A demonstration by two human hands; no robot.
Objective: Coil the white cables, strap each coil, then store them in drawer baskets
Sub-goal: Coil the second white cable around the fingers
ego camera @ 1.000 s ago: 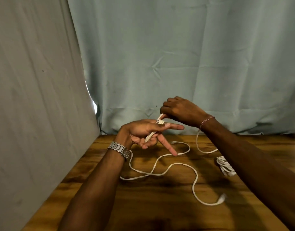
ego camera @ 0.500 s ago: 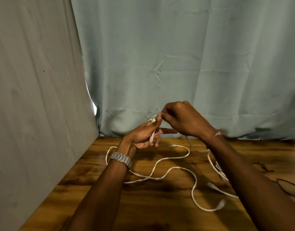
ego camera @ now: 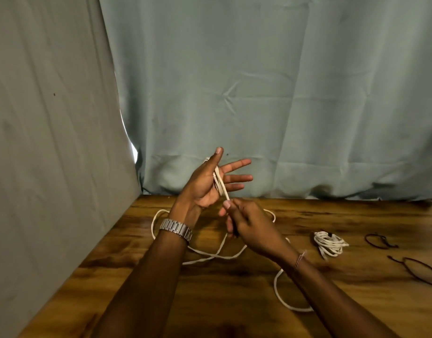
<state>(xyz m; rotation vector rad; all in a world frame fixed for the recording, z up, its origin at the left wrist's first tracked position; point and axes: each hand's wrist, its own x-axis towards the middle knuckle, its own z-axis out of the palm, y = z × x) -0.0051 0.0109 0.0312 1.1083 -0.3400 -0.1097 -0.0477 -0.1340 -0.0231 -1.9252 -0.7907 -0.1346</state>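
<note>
Wooden worktop (ego camera: pixel 307 301), loose white cable (ego camera: pixel 210 256) trailing across its middle. Strapped coil (ego camera: pixel 329 243) near right edge, beside dark straps (ego camera: pixel 380 241). Left hand (ego camera: pixel 210 184) spread, cable turns looped round thumb and palm; right hand (ego camera: pixel 249 223) pinching the running length. Likely risk: turns slipping off straight fingers if tension drops. No readable writing.

Wooden table (ego camera: pixel 356 301), pale green curtain (ego camera: pixel 271 93) behind, grey sheet (ego camera: pixel 51 142) at left
</note>
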